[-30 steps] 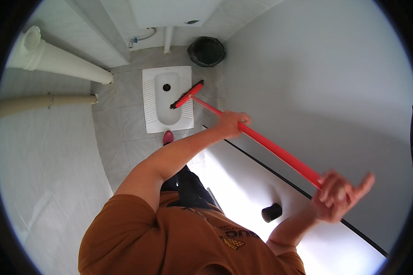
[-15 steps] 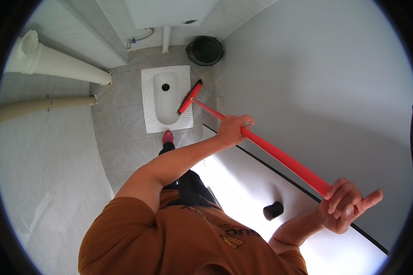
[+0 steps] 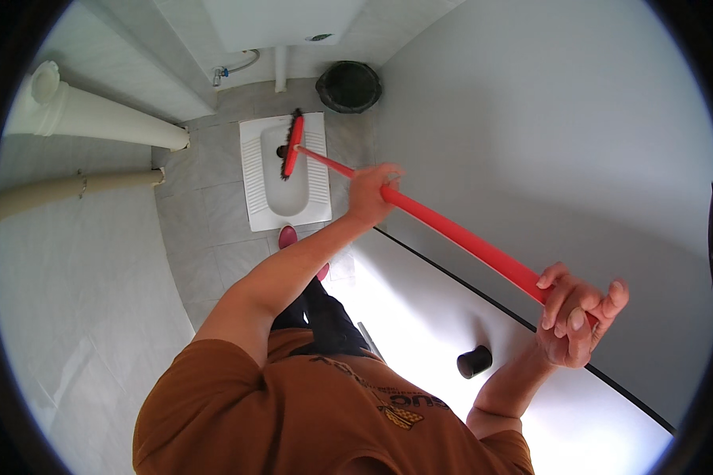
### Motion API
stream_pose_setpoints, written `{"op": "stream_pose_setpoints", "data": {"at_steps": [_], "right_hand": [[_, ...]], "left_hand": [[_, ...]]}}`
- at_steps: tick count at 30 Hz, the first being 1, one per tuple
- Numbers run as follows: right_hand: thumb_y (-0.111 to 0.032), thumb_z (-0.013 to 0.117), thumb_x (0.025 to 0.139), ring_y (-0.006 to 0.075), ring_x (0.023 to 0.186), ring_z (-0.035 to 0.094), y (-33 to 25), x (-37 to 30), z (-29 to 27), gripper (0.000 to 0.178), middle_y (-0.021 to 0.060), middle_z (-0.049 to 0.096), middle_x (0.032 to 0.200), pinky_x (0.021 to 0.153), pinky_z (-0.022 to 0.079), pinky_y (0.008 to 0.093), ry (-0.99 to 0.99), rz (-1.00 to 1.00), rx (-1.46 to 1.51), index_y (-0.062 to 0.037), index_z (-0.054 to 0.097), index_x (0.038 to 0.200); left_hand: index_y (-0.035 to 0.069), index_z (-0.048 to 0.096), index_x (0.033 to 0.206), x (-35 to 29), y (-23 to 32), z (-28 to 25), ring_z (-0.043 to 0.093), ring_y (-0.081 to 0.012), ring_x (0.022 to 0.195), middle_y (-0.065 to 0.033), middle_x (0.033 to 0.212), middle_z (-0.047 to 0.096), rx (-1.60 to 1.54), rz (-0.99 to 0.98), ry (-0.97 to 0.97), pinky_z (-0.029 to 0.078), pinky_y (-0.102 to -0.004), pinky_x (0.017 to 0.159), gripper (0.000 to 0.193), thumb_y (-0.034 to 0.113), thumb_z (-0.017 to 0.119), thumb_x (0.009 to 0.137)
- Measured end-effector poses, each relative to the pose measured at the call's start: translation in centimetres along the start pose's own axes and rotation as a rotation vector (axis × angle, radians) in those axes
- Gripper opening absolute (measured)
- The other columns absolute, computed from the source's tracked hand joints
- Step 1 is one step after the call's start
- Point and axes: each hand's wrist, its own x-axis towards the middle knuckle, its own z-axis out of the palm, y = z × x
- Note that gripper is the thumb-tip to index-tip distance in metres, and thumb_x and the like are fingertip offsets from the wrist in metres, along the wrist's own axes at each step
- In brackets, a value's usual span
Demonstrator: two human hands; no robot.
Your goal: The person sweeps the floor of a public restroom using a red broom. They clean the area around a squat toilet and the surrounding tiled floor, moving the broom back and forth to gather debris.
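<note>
A long-handled scrub brush (image 3: 459,237) with a red pole and a red head edged with dark bristles slants across the view. My left hand (image 3: 370,196) is closed around the pole partway down towards the head. At the upper end of the pole, my right hand (image 3: 577,317) grips it, with one finger sticking out. The brush head lies over the white squat toilet (image 3: 322,190), beside its dark drain hole; whether the bristles touch the bowl I cannot tell.
A dark round basin (image 3: 348,87) stands in the far corner. Pale pipes (image 3: 119,119) run along the left wall. A grey partition (image 3: 547,127) rises on the right, and a door panel with a black cylindrical fitting (image 3: 474,362) stands close by me. My shoe (image 3: 287,236) is at the toilet's near edge.
The brush head has moved left and farther away, from the toilet's right edge to over the bowl, and has turned more upright. Both hands have shifted left and away with the pole.
</note>
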Motion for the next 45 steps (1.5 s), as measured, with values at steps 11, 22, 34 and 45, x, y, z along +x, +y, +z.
{"op": "stream_pose_setpoints", "data": {"at_steps": [11,22,34,45], "right_hand": [[-0.006,0.054,0.087,0.0137,0.054,0.05,5.2,0.6,-0.2,0.04,-0.0019,0.044,0.059,0.087,0.049,0.0483,0.121,0.05,0.085,0.0016,0.049,0.126],[0.0,0.049,0.092,0.0142,0.056,0.049,6.5,-1.4,5.6,0.027,0.0006,0.046,0.06,0.082,0.051,0.0472,0.163,0.163,-0.211,-0.0005,0.055,0.119],[0.001,0.048,0.081,0.0106,0.04,0.035,-3.2,1.1,-0.4,0.045,-0.0056,0.039,0.056,0.055,0.048,0.0349,0.017,-0.128,0.046,-0.0037,0.039,0.125],[0.004,0.048,0.086,0.013,0.05,0.05,4.9,-0.6,4.9,0.025,0.0016,0.046,0.053,0.075,0.053,0.0374,0.249,0.281,-0.062,0.0013,0.053,0.11]], "left_hand": [[0.019,0.067,0.102,1.4,-3.6,-2.8,0.051,-0.0222,0.054,-0.0055,0.058,0.051,0.183,0.012,-0.066,0.042,-0.0332,0.054,0.025,0.007,0.069,0.08],[0.014,0.067,0.093,7.4,-8.3,-7.1,0.065,-0.0243,0.077,-0.0039,0.082,0.068,0.151,0.059,-0.616,0.049,-0.0327,0.07,0.026,0.006,0.073,0.07],[0.015,0.063,0.091,-2.7,3.9,1.1,0.064,-0.0272,0.068,-0.0009,0.07,0.065,-0.021,0.052,-0.335,0.047,-0.0388,0.065,0.024,0.007,0.071,0.069],[0.011,0.065,0.088,-4.9,-6.6,-2.5,0.062,-0.0273,0.063,-0.0064,0.068,0.063,0.09,-0.196,-0.103,0.046,-0.0382,0.062,0.008,0.008,0.062,0.081]]}}
